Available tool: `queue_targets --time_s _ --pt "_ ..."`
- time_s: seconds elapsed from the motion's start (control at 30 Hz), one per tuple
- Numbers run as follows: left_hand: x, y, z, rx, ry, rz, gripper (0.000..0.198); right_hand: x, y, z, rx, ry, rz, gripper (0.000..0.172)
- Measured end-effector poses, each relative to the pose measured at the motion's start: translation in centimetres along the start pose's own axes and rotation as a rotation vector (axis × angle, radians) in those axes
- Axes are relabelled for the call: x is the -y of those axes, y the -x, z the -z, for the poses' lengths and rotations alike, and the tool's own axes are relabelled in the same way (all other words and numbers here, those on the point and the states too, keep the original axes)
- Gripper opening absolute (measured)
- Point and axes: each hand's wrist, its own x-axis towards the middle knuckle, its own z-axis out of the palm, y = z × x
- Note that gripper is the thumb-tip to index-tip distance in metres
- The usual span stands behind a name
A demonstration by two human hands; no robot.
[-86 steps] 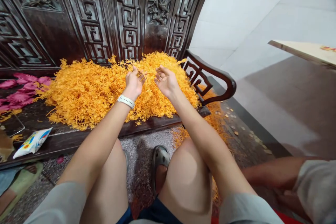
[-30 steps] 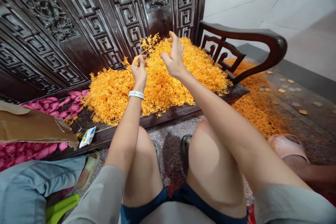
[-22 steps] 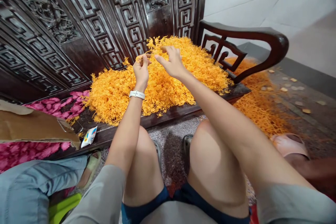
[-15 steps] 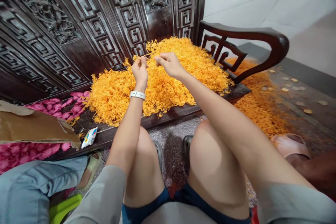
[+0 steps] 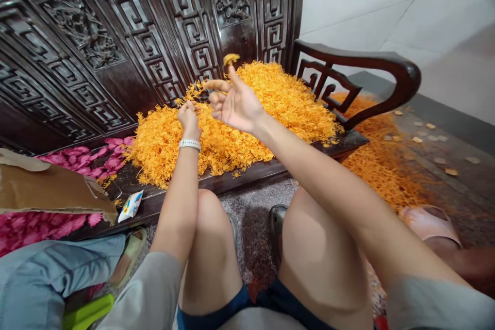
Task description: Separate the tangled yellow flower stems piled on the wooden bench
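Note:
A big heap of orange artificial flower pieces (image 5: 270,113) covers the seat of a dark carved wooden bench (image 5: 255,170). My left hand (image 5: 188,117), with a white watch on the wrist, is lowered onto the heap with its fingers curled round orange pieces. My right hand (image 5: 232,103) is raised above the heap, palm up and fingers spread. One small orange flower piece (image 5: 231,59) is in the air just above its fingertips, apart from them.
Pink flower pieces (image 5: 88,157) and a cardboard sheet (image 5: 50,191) lie at the bench's left, with a small white packet (image 5: 130,205). More orange pieces (image 5: 382,165) cover the floor right of the armrest (image 5: 371,56). Other people's legs show at lower left (image 5: 42,278) and right (image 5: 433,221).
Half a second ago both hands pinched a strand together. Now my left hand has dropped to the heap, my right hand has opened palm up, and a flower piece is in the air above it.

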Motion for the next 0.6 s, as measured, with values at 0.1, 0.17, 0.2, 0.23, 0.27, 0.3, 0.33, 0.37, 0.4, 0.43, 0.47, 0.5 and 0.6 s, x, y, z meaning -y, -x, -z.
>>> queue_targets --time_s 0.1,0.17,0.2,0.23,0.27,0.3,0.33,0.37,0.4,0.43,0.47,0.5,0.6 --pt "-1.0 0.8 -1.3 -0.197 0.032 0.069 0.038 -0.8 -1.0 1.7 -0.164 0.004 -0.002 0.045" --pt "-1.7 1.2 -2.0 -0.180 0.014 -0.014 0.034 -1.1 -1.2 2.5 -0.163 0.103 -0.018 0.038" --pt "-2.0 1.5 -2.3 -0.158 0.004 -0.059 0.033 -1.1 -1.2 3.0 -0.177 0.166 -0.011 0.034" --pt "-2.4 1.7 -2.5 -0.138 -0.004 -0.093 0.033 -1.1 -1.2 3.6 -0.211 0.228 0.007 0.029" --pt "-2.6 1.8 -2.7 -0.119 -0.009 -0.116 0.032 -1.0 -1.1 4.3 -0.264 0.286 0.031 0.026" --pt "-2.9 2.0 -2.8 -0.098 -0.013 -0.134 0.032 -1.0 -1.0 5.2 -0.333 0.342 0.056 0.024" --pt "-3.1 2.2 -2.9 -0.073 -0.019 -0.152 0.031 -1.1 -0.9 6.2 -0.412 0.401 0.084 0.024" --pt "-3.2 2.3 -3.1 -0.046 -0.026 -0.172 0.031 -1.2 -0.8 7.3 -0.494 0.470 0.116 0.025" --pt "-3.4 2.4 -3.2 -0.015 -0.032 -0.193 0.032 -1.3 -0.6 8.3 -0.571 0.545 0.151 0.025" --pt "-3.5 2.5 -3.2 0.015 -0.037 -0.215 0.032 -1.5 -0.4 9.2 -0.633 0.619 0.186 0.024" --pt "-3.6 2.6 -3.3 0.036 -0.040 -0.234 0.032 -1.8 -0.1 10.0 -0.673 0.681 0.217 0.023" --pt "-3.7 2.7 -3.4 0.052 -0.044 -0.250 0.032 -2.0 0.2 10.5 -0.686 0.724 0.241 0.022" --pt "-4.0 2.9 -3.6 0.122 -0.050 -0.272 0.032 -2.4 1.2 10.8 -0.612 0.734 0.251 0.037"
